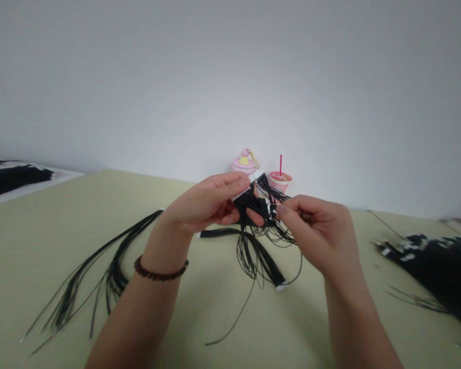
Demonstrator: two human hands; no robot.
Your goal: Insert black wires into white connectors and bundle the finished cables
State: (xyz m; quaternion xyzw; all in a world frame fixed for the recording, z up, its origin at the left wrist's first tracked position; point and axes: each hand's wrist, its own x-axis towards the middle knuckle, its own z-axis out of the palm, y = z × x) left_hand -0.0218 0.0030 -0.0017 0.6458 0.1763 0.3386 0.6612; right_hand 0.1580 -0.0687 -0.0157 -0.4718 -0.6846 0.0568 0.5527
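Observation:
Held up over the table, my left hand (218, 202) pinches a wire harness by its long white connector (258, 177), thumb on top and other fingers behind. Many thin black wires (253, 202) run out of that connector and droop in loops. Close by on the right, my right hand (311, 215) has thumb and forefinger pressed together at small white-and-black ends (272, 209) of the wires; exactly what lies in the pinch is too small to make out. Below, a flat black wire band ends in a white connector (281, 285) that hangs near the tabletop.
A loose bundle of black wires (118, 256) lies on the pale green table (199, 318) at left. A blurred pile of black harnesses (438, 271) is at right. Against the wall stand a pink cup with straw (281, 179) and a pink trinket (243, 163). More black bundles (18, 179) lie far left.

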